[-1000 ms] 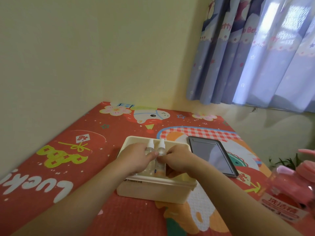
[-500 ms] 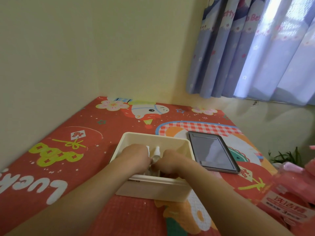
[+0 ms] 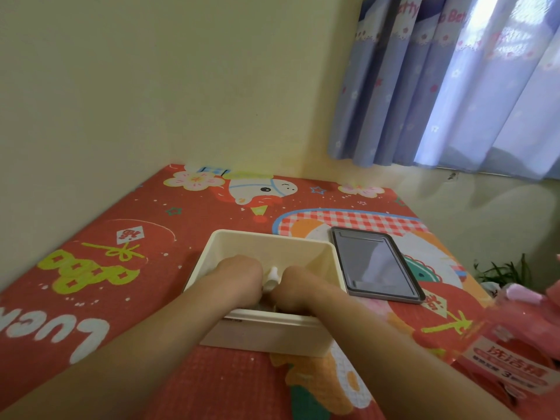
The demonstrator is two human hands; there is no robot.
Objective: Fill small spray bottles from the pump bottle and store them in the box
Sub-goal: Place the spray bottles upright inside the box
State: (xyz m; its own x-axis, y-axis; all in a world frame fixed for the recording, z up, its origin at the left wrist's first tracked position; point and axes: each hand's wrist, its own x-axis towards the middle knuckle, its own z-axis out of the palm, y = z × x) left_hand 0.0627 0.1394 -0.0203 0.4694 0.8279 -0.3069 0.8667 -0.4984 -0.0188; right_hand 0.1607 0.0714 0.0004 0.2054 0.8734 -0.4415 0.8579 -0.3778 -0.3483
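Both hands reach down into the box (image 3: pixel 321 253), left hand (image 3: pixel 239 275) and right hand (image 3: pixel 298 286) flanking an upright spray bottle (image 3: pixel 271 278) standing between them, each grip hidden from view.

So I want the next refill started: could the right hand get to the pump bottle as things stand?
Probably yes. The right hand is down in the box at a spray bottle, but the pump bottle stands on its own side, with only bare mat between. It would have to let go first.
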